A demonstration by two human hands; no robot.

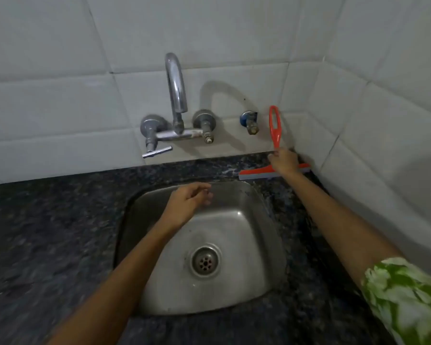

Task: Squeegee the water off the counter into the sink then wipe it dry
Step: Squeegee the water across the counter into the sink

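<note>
A red squeegee (275, 125) stands at the back right corner of the dark speckled counter (47, 232), its handle upright against the wall tiles and its grey blade lying on the counter behind the sink. My right hand (285, 161) grips the lower part of the handle just above the blade. The steel sink (256, 212) is set into the counter, with its drain near the middle. My left hand (188, 202) hovers over the sink's back half, fingers loosely curled and apart, holding nothing.
A chrome tap (176, 95) with two valves juts from the tiled wall over the sink's back edge. A small blue-collared valve (249, 122) sits on the wall beside the squeegee handle. A tiled side wall (383, 145) closes in the right.
</note>
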